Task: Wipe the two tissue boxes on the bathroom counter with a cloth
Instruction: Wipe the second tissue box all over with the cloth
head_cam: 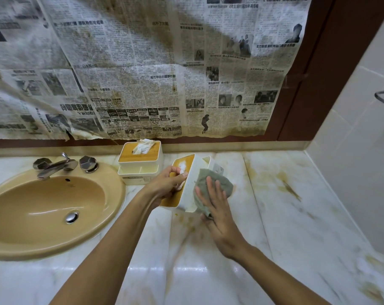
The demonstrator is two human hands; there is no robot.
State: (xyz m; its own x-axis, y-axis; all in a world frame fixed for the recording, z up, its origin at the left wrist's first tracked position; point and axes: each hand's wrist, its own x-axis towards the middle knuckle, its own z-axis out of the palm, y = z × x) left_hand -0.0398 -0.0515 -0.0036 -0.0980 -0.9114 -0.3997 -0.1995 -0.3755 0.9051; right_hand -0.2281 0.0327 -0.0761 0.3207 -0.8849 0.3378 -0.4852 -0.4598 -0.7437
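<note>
A bathroom, mid-clean: I have the nearer white plastic tissue box with the orange-brown lid [187, 186] tipped on its side above the stained white marble counter [274, 194]; my left hand [166, 186] is closed around its lid end, fingers over the tissue opening, while my right hand [217, 205] lies flat and spread, pressing the grey-green cloth [217, 183] against the box's white side wall. To do this stroke well, I judge, the left grip should stay firm so the box does not swivel; the cloth should travel the full wall, then the box be turned for the remaining faces. The second matching tissue box [140, 161] stands upright behind, just beside the tan oval basin [54, 208], well clear of both hands.
</note>
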